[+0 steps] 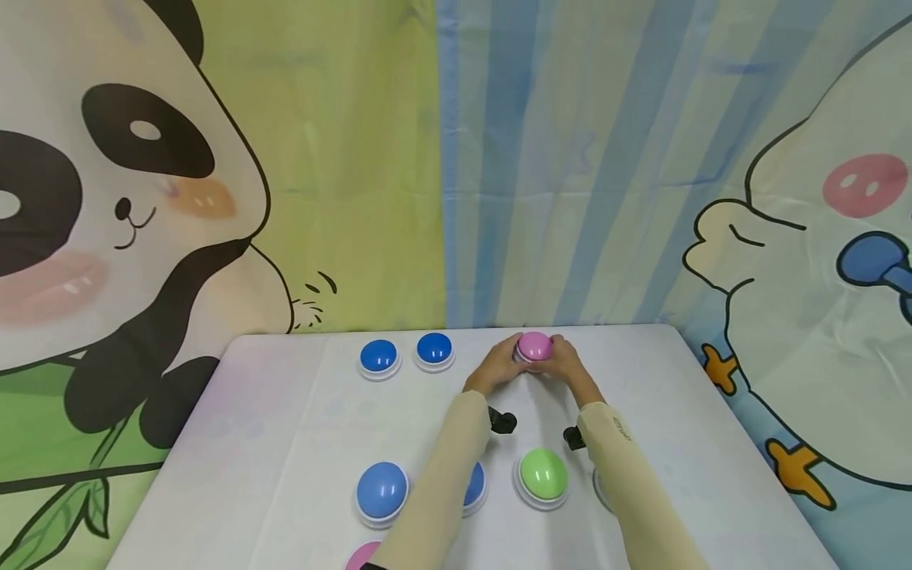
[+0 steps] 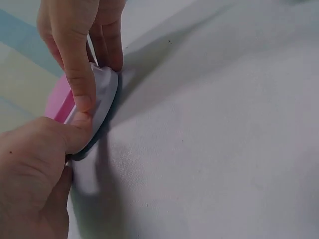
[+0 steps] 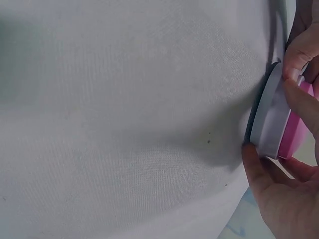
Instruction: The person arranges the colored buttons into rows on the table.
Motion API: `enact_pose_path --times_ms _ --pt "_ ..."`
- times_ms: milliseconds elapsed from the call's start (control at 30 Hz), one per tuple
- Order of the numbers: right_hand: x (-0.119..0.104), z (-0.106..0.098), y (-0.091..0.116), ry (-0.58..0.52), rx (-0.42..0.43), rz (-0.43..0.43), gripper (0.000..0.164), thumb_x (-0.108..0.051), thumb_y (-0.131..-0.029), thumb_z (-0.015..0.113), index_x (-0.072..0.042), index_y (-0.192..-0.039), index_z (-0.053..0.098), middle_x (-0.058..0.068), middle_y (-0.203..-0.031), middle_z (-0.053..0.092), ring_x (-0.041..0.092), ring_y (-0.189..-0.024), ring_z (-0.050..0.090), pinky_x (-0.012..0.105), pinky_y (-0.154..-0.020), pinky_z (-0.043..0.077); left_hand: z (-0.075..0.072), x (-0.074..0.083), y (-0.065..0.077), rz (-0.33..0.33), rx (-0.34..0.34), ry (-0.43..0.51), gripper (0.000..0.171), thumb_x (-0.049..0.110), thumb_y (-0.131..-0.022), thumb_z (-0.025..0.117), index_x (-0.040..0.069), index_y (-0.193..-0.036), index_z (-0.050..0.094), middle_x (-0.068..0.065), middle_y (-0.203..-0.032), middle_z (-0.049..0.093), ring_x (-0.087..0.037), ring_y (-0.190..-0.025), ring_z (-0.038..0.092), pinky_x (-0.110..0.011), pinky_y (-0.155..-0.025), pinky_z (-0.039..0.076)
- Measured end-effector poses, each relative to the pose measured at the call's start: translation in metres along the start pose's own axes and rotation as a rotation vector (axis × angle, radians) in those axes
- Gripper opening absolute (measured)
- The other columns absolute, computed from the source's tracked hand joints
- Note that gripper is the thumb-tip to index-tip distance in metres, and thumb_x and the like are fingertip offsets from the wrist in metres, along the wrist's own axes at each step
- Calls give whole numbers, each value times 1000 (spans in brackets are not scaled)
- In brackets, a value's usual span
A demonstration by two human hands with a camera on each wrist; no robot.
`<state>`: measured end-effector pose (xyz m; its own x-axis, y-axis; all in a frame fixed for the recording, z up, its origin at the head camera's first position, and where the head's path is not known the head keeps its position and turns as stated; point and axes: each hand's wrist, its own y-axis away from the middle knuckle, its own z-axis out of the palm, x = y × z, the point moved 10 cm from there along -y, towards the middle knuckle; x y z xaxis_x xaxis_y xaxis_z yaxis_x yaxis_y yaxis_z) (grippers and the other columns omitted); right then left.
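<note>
A cartoon panda [image 1: 146, 214] is filling the left of the head view's backdrop [image 1: 349, 158], and a white table [image 1: 285, 451] is stretching out below. Near its far edge, right of centre, both hands are gripping the pink button [image 1: 534, 345]! The left hand [image 1: 499, 364] is clamping one side, the right hand [image 1: 568, 362] the other; the button is sitting between them, fingers and thumbs closing on its white base [image 3: 271, 114]. On the right sleeve [image 1: 637, 483], small dark lettering is showing, too tiny to read. The right wrist view is revealing a dark rim [image 3: 252, 109] along that base, which the head view is hiding. Only the head view is catching two blue buttons [image 1: 378, 356] at upper centre-left and a green button [image 1: 544, 475] at lower centre.
</note>
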<state>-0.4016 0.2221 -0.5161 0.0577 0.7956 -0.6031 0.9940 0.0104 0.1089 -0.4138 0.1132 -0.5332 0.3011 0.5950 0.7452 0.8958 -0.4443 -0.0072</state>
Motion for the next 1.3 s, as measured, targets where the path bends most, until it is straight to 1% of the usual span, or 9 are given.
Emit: enact_pose_path --times_ms 233,300,433,633,733,967,1033,1167,1300 --pt "0 1 3 -77 -20 10 78 -29 -76 73 11 -130 33 32 -128 44 42 -120 44 52 -102 38 -4 -8 1 -24 -10 118 66 20 -89 59 13 -145 26 -6 -148 34 -22 -138 31 -39 -114 26" --pt "-1 1 2 -99 -29 0 79 -29 -77 72 10 -133 32 31 -131 42 42 -122 42 52 -103 37 -9 -9 2 -24 -2 128 65 20 -88 59 14 -145 27 -6 -148 35 -22 -137 32 -39 -113 28" --pt "-7 1 2 -170 -52 -22 78 -27 -79 70 6 -136 29 28 -136 38 41 -126 38 54 -104 35 -19 -10 5 -53 12 148 62 17 -89 58 17 -144 30 -4 -146 38 -21 -136 35 -39 -112 30" --pt "-8 3 2 -281 -58 27 79 -27 -79 70 -1 -139 26 22 -140 35 37 -128 38 51 -105 36 -25 -13 7 -101 -8 172 62 18 -89 58 22 -144 29 -1 -146 38 -20 -135 36 -39 -110 33" --pt "-9 4 3 -329 -46 22 79 -25 -79 71 -2 -140 26 21 -140 36 37 -128 39 50 -105 37 -27 -16 7 -113 -21 193 63 19 -88 59 23 -144 29 -1 -146 37 -21 -133 39 -38 -108 37" --pt "-16 7 5 -400 -28 0 78 -29 -78 72 -6 -139 28 19 -140 36 36 -128 38 50 -105 36 -38 -17 7 -49 -42 245 63 18 -87 62 21 -143 32 -3 -145 38 -21 -131 41 -35 -105 40" --pt "-19 8 6 -416 -28 0 78 -30 -77 72 -7 -138 29 18 -140 37 35 -129 38 50 -105 36 -43 -17 9 -39 -45 242 63 20 -87 63 22 -142 33 -3 -145 39 -22 -131 41 -35 -105 40" --pt "-25 9 8 -453 -39 -16 76 -28 -77 73 -7 -137 30 18 -138 38 35 -128 39 49 -104 38 -53 -13 16 -13 -50 229 66 19 -86 64 17 -143 31 -6 -145 39 -25 -130 42 -37 -105 40" --pt "-34 12 9 -487 -55 -53 77 -24 -78 72 -3 -137 27 20 -138 36 37 -127 39 48 -104 39 -62 -9 22 22 -54 216 68 16 -85 64 12 -143 30 -9 -146 38 -26 -130 43 -36 -105 40"
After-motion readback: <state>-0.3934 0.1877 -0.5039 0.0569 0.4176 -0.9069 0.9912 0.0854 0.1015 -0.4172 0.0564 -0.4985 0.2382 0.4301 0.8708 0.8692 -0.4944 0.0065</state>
